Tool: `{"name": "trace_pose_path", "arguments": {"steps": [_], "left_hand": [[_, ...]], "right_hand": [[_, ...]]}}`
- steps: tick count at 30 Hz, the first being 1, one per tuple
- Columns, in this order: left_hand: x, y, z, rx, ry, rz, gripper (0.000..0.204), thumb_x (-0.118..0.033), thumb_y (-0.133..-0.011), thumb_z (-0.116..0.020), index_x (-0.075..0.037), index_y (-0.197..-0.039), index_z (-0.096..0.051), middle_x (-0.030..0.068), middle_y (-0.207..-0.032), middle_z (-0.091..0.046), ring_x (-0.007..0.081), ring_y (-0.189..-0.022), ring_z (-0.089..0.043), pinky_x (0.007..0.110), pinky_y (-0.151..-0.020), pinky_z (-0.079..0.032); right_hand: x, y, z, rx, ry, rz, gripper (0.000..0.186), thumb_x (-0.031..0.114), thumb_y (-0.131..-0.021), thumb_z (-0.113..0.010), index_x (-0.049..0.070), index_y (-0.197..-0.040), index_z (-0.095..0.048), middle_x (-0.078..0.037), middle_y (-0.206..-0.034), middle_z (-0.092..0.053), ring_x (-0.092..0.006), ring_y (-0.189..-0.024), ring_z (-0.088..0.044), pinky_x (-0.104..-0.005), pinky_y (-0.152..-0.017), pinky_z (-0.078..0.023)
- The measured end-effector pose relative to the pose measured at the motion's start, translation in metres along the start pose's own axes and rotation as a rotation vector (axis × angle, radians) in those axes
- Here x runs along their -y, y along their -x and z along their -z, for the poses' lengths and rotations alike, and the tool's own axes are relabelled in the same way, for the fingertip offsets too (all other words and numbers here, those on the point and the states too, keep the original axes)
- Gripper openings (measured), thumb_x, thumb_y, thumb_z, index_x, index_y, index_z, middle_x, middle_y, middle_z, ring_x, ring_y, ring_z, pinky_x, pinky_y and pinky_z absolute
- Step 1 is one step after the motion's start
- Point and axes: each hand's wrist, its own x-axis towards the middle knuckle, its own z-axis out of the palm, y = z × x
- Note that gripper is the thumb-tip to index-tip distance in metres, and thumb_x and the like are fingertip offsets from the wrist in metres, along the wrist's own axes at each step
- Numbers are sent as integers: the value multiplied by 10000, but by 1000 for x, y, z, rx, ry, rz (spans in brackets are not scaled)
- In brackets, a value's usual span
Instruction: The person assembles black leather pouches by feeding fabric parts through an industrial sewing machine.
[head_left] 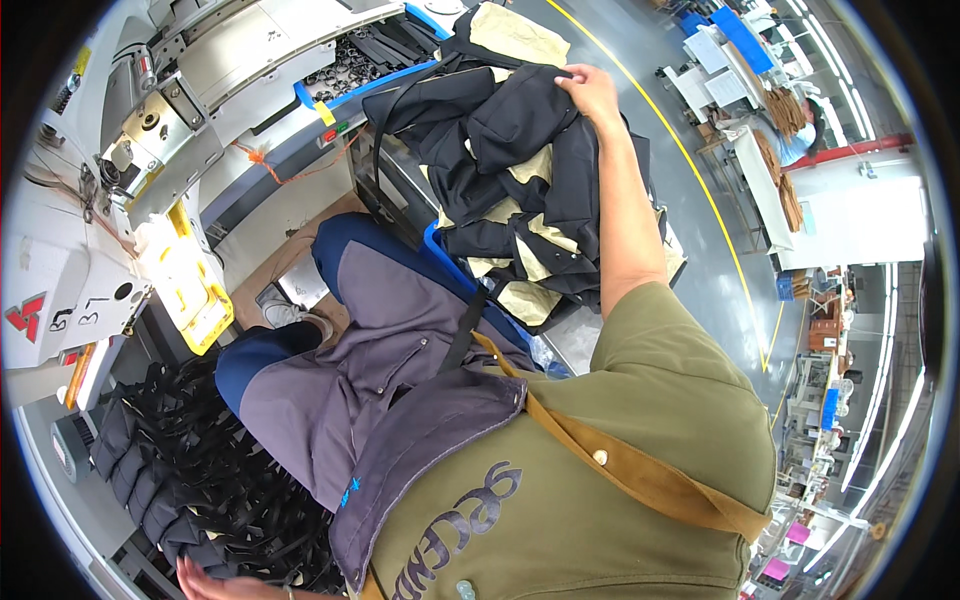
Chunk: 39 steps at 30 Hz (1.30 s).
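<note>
My right hand reaches out to the far side of a heap of black fabric pieces with pale yellow backing. Its fingers and thumb pinch the edge of one black fabric piece at the top of the heap. The heap fills a blue bin to my right. My left hand shows only partly at the lower edge, fingers stretched out and holding nothing that I can see. Near it lies a large pile of black padded pieces with straps.
An industrial sewing machine with a yellow part stands to my left. Its table carries a blue tray of black straps and small rings. A yellow floor line curves past the heap. Another person works at the far right.
</note>
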Motion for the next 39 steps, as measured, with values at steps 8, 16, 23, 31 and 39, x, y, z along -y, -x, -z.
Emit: {"name": "trace_pose_path", "arguments": {"steps": [8,16,23,31,39], "left_hand": [[-35,75,-183,544,549,636,287,-172,-1032,-540,23,-1236,-595,153,-1212,-670,189,-1102,-640,301,-926,-495],[-64,133,-259,1187,825,952,466,-290,-1050,-495,-4,-1419,-495,129,-1333,-624,239,-1241,-585,359,-1087,-419],[48,144,-111,890,701,1053,473,-310,-1038,-502,-19,-1411,-506,127,-1361,-610,239,-1278,-560,396,-1108,-410],[71,135,-76,316,1274,1441,431,-254,-995,-560,-38,-1368,-550,140,-1385,-594,297,-1292,-551,470,-1125,-410],[87,38,-6,-20,564,616,471,-287,-1025,-457,13,-1386,-505,150,-1351,-583,280,-1239,-572,447,-1056,-473]], "right_hand": [[160,159,85,-446,-675,621,163,-13,-841,-738,42,-994,-750,14,-799,-537,-72,-713,-510,-209,-649,-417],[238,267,8,284,-1572,696,42,55,-897,-709,91,-882,-692,-23,-840,-538,-173,-822,-470,-280,-746,-353],[257,318,-84,567,-1468,599,116,-22,-901,-686,69,-829,-671,-11,-836,-514,-161,-847,-454,-289,-833,-375],[265,340,-109,754,-1383,685,143,-74,-874,-680,60,-824,-676,-7,-834,-414,-141,-809,-438,-247,-804,-396],[207,319,-158,893,-421,1209,377,94,-840,-685,47,-1213,-663,-154,-1234,-652,-338,-1208,-579,-438,-1039,-446]]}}
